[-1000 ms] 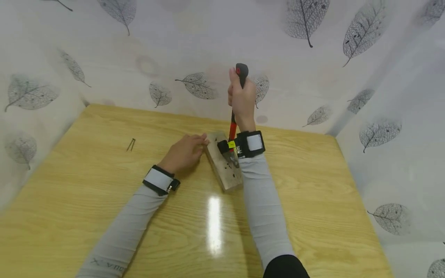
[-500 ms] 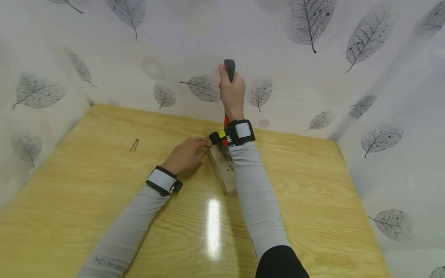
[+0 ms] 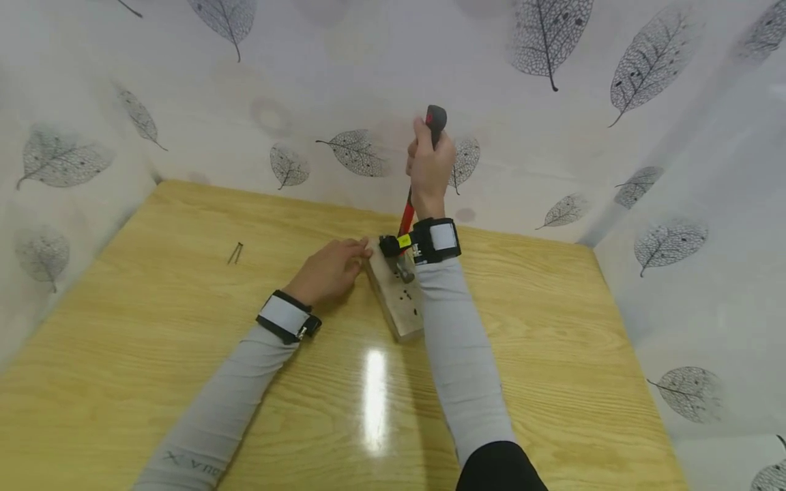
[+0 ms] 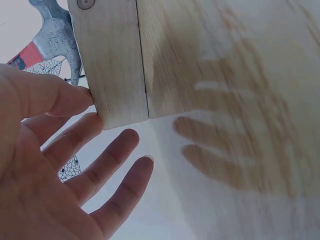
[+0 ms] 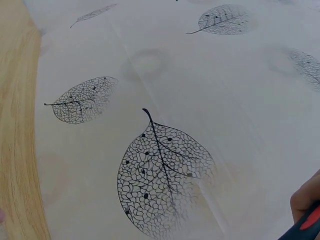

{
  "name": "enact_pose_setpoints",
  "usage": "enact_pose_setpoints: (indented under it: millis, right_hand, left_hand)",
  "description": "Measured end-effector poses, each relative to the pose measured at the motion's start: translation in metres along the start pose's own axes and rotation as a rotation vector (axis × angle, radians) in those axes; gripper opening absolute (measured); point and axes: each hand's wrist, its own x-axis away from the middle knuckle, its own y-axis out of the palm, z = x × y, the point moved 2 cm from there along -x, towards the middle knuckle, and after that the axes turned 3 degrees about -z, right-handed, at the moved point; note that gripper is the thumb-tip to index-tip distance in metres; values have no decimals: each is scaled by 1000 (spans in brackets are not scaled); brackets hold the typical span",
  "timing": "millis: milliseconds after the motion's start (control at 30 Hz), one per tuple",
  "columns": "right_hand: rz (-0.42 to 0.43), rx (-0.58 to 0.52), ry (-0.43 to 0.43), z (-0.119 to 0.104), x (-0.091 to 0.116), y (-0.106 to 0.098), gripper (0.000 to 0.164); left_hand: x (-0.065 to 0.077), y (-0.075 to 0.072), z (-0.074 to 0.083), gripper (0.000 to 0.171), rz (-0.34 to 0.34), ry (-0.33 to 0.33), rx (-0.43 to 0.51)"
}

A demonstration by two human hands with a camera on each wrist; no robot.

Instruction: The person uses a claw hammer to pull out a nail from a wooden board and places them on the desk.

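A pale wooden block (image 3: 393, 317) lies on the table, with several small dark spots (image 3: 405, 296) on its top. My left hand (image 3: 329, 271) reaches to its far left corner. In the left wrist view, thumb and index fingertips touch the end of the block (image 4: 112, 65), and the other fingers are spread and fairly straight. My right hand (image 3: 432, 170) grips the black-and-red handle of a claw hammer (image 3: 407, 215). The hammer's metal head (image 4: 55, 37) is over the block; my right wrist partly covers it in the head view. Only a sliver of handle (image 5: 306, 225) appears in the right wrist view.
Two thin nails (image 3: 236, 253) lie side by side on the table (image 3: 184, 327), left of my left hand. Behind the table's far edge rises a pale wall (image 3: 368, 68) with a leaf pattern, close to the hammer's handle end. Another wall (image 3: 724, 307) stands on the right.
My right hand and the hammer swing left, then back right, with the head staying over the block. The left hand stays at the block's corner. The view shifts slightly.
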Motion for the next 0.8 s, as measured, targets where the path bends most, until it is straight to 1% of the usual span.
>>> enact_pose_setpoints:
  millis: [67,200,300,433,600,800]
  right_hand:
    - [17,-57,-41,-5,8,-7,34]
    - [40,-191,-186,-16,28,-23,42]
    - [35,-266,-264,-22,39,-32,41]
    - [20,-316,-309,-26,50,-39,34]
    - [16,-347,-378,-33,67,-47,27]
    - [-2,-437,-463,-46,85,-55,25]
  left_hand:
    - [0,0,-1,40,-4,0,6]
    - [2,-4,-2,42,5,0,5]
    - [3,-7,-1,48,15,3,0]
    - [4,-7,1,53,15,-4,-15]
    - [3,-2,1,51,20,1,-14]
    - [0,-1,-2,49,10,3,10]
